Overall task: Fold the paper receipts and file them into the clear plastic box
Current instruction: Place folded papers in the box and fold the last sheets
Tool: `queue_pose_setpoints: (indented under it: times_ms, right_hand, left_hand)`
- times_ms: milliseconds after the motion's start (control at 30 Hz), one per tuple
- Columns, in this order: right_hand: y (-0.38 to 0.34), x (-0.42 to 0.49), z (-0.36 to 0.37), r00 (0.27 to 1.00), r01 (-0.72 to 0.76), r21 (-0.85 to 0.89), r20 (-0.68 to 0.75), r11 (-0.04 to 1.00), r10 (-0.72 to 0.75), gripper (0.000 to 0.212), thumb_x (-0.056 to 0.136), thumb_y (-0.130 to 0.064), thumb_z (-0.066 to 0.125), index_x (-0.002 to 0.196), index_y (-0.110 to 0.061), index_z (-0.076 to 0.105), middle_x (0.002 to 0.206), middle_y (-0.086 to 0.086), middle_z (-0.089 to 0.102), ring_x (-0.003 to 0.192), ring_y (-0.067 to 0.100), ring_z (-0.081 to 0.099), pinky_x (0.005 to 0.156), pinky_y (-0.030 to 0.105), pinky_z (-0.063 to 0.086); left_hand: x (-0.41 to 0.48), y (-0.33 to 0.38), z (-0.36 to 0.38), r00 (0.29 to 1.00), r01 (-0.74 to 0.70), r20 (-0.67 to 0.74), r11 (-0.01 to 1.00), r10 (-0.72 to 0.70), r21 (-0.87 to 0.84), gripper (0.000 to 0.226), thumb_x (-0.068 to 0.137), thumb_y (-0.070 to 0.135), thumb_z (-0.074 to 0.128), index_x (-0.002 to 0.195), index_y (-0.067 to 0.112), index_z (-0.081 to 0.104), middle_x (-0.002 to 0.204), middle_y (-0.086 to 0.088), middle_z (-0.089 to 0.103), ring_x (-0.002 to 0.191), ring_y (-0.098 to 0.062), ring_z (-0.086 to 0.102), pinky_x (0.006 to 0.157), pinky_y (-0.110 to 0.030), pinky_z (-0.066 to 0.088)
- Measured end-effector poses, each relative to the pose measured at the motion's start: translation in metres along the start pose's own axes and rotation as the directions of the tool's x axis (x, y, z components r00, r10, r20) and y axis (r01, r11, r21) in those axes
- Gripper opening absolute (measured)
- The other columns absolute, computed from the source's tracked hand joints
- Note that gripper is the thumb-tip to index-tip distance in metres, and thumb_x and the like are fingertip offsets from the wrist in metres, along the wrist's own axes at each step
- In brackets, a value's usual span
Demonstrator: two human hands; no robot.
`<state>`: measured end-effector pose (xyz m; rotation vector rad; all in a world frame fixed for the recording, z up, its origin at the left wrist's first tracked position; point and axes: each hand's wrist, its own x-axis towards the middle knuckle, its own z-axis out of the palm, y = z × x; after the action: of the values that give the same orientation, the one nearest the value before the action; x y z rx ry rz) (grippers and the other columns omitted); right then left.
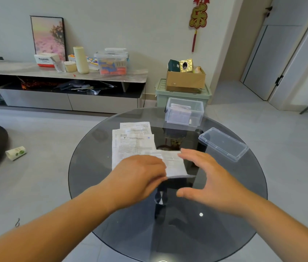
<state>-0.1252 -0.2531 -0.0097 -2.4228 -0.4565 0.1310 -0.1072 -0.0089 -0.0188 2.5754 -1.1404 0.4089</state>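
- A round dark glass bench (96, 186) stands on a grey tiled floor, with a low sideboard along the far wall.
- The left hand (140, 173) holds a folded receipt (174, 163) by its left edge. Its fingers curl down over the paper, though blur hides the fingertips.
- The right hand (211, 178) is spread, fingers straight and thumb wide, just at the receipt's right side. Whether it touches the paper is unclear.
- The folded receipt sits near the middle of the bench, its near edge seemingly lifted a little.
- Just beyond and to the left lies a pile of unfolded receipts (130, 144), flat and overlapping.
- Far right, the clear plastic box (184, 112) stands open with some papers already inside. Its lid (223, 143) lies apart, to the right.
- The task looks partly done: some papers are filed, this one is mid-fold, and several sheets remain.
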Motion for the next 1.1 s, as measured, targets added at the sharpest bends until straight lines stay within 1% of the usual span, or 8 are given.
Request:
queue_pose_setpoints:
  times_ms: [167,267,367,533,700,800,933,1100]
  right_hand:
    - [0.028,-0.027,-0.006,0.986,-0.038,-0.144,0.156,0.989,0.061,0.086,0.064,-0.078,0.069,0.141,-0.052,0.040,0.145,-0.036,0.035,0.133,-0.010,0.035,0.113,0.025,0.037]
    - [0.040,-0.037,-0.002,0.986,-0.024,-0.205,0.157,0.979,0.057,0.075,0.074,-0.075,0.064,0.141,-0.047,0.043,0.141,-0.033,0.039,0.129,-0.008,0.038,0.111,0.023,0.038]
    - [0.043,-0.041,-0.001,0.988,-0.024,-0.216,0.144,0.976,0.056,0.059,0.083,-0.063,0.065,0.137,-0.045,0.046,0.139,-0.031,0.042,0.127,-0.004,0.042,0.107,0.019,0.041]
    - [0.046,-0.039,0.000,0.991,0.007,-0.231,0.132,0.973,0.024,0.051,0.087,-0.061,0.062,0.132,-0.041,0.052,0.135,-0.028,0.047,0.124,-0.004,0.043,0.104,0.019,0.043]
    - [0.043,-0.032,0.000,0.994,-0.025,-0.210,0.102,0.977,0.047,0.043,0.089,-0.062,0.057,0.127,-0.041,0.056,0.121,-0.026,0.053,0.113,-0.001,0.050,0.095,0.020,0.047]
    - [0.042,-0.024,-0.002,0.993,-0.112,-0.100,0.035,0.989,0.116,0.047,0.089,-0.059,0.061,0.131,-0.044,0.048,0.123,-0.024,0.054,0.107,0.001,0.055,0.080,0.016,0.049]
    - [0.045,-0.005,0.000,0.980,-0.168,0.081,-0.092,0.982,0.175,0.067,0.089,-0.048,0.067,0.143,-0.043,0.028,0.120,-0.023,0.061,0.090,-0.010,0.058,0.070,0.011,0.048]
    - [0.045,0.014,0.013,0.967,-0.202,0.083,-0.143,0.976,0.213,0.081,0.089,-0.046,0.069,0.151,-0.040,0.016,0.123,-0.018,0.055,0.105,0.007,0.058,0.091,0.029,0.053]
  left_hand:
    - [0.005,0.039,0.021,0.990,0.026,0.141,0.998,-0.018,-0.059,0.045,0.100,0.051,0.024,0.113,0.024,0.058,0.102,0.007,0.067,0.087,-0.017,0.062,0.075,-0.036,0.051]
    - [0.003,0.043,0.030,0.978,0.074,0.203,0.992,-0.053,-0.099,0.038,0.100,0.056,0.035,0.119,0.027,0.049,0.115,0.007,0.064,0.097,-0.016,0.058,0.083,-0.032,0.047]
    - [-0.001,0.034,0.033,0.971,0.094,0.227,0.992,-0.073,-0.081,0.050,0.089,0.071,0.046,0.124,0.036,0.044,0.124,0.013,0.058,0.108,-0.009,0.053,0.091,-0.023,0.044]
    - [0.001,0.022,0.034,0.955,0.108,0.285,0.991,-0.081,-0.081,0.049,0.085,0.080,0.040,0.105,0.038,0.055,0.112,0.021,0.057,0.103,-0.002,0.050,0.087,-0.020,0.047]
    - [0.005,0.024,0.029,0.933,0.256,0.297,0.954,-0.202,-0.155,0.028,0.096,0.059,0.044,0.091,0.035,0.058,0.089,0.019,0.059,0.085,-0.005,0.056,0.073,-0.025,0.051]
    - [0.012,0.022,0.029,0.912,0.388,0.240,0.890,-0.334,-0.238,0.019,0.098,0.050,0.048,0.086,0.036,0.051,0.081,0.015,0.062,0.075,-0.007,0.059,0.065,-0.024,0.050]
    - [0.025,0.018,0.035,0.855,0.518,0.164,0.829,-0.493,-0.211,0.013,0.101,0.046,0.045,0.101,0.033,0.048,0.081,0.009,0.062,0.073,-0.008,0.060,0.066,-0.027,0.052]
    - [0.042,0.013,0.044,0.793,0.607,0.094,0.770,-0.601,-0.196,0.018,0.102,0.046,0.043,0.106,0.029,0.040,0.086,0.007,0.062,0.072,-0.011,0.062,0.066,-0.034,0.056]
